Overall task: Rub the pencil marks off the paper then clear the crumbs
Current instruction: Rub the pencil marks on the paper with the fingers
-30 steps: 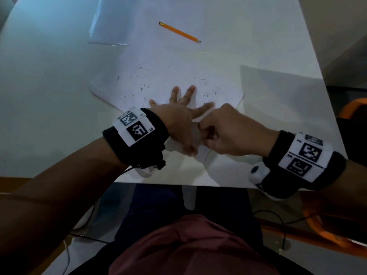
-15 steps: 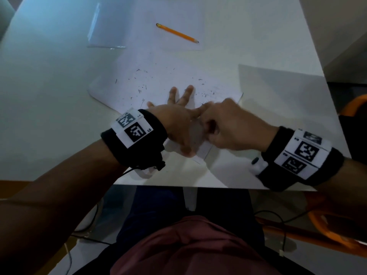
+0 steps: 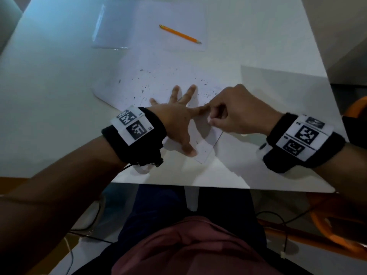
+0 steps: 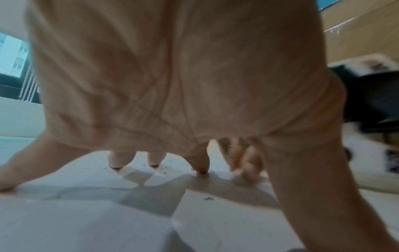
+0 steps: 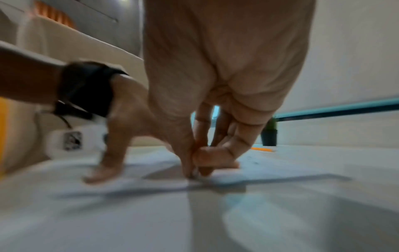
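Observation:
A white paper [image 3: 158, 80] lies on the white table [image 3: 49, 96], strewn with dark eraser crumbs [image 3: 145, 90] and faint marks. My left hand [image 3: 178, 108] presses flat on the sheet with its fingers spread; its fingertips [image 4: 201, 168] touch the paper. My right hand [image 3: 210, 118] is just right of the left index finger, curled, with thumb and fingers pinching a small pale eraser [image 5: 195, 175] down against the paper. The eraser is mostly hidden by the fingers.
An orange pencil [image 3: 179, 34] lies on a second sheet [image 3: 184, 16] at the far side, beside a clear plastic sleeve [image 3: 111, 26]. The table's near edge runs just behind my wrists. An orange chair [image 3: 357, 108] stands at the right.
My right hand has slid a little away from me along the left index finger, still pinching the eraser on the paper. The left hand stays spread in place.

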